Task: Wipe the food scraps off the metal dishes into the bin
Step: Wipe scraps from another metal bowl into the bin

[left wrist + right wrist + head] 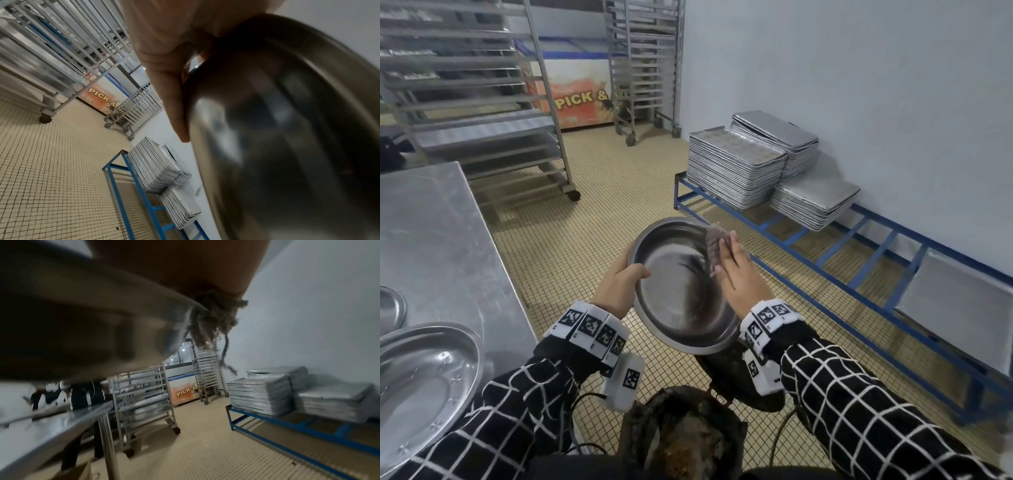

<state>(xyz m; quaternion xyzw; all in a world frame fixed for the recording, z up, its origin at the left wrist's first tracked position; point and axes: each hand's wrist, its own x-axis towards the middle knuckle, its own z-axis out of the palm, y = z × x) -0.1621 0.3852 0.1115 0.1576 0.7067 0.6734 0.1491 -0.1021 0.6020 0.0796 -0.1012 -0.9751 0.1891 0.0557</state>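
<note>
Dish (681, 284) held up at waist height, tilted, directly above the bin (681, 442) with its dark liner and brown scraps. Landmark throughout: that bin. Gripped at the rim on the side toward the steel table (448, 240) by the left hand (616, 291), thumb curled over the lip, fingers behind the underside. Right hand (739, 277) laid against the opposite inner wall, fingers fairly straight, pressing a frayed grey rag (714, 246) onto the metal; loose threads of the rag (211, 324) trailing past the rim.

Nearest the bin and just beside it: two more metal dishes (424, 387) on the table edge, probably waiting their turn.

For a good stroke: keep the lower lip of the dish over the bin mouth, tilt steeper so scraps slide down, not sideways. Sweep from the high wall down toward the bin in one curved pass, rag flat under the fingers, not bunched. Hold the left grip firm; likely slippery metal. Watch the dangling threads. Inside looks mostly clean already, though blurred.

Farther from the bin: blue rack (825, 246) with stacked baking trays (736, 171), then wheeled trolleys (643, 68) and a chest freezer (578, 99).
</note>
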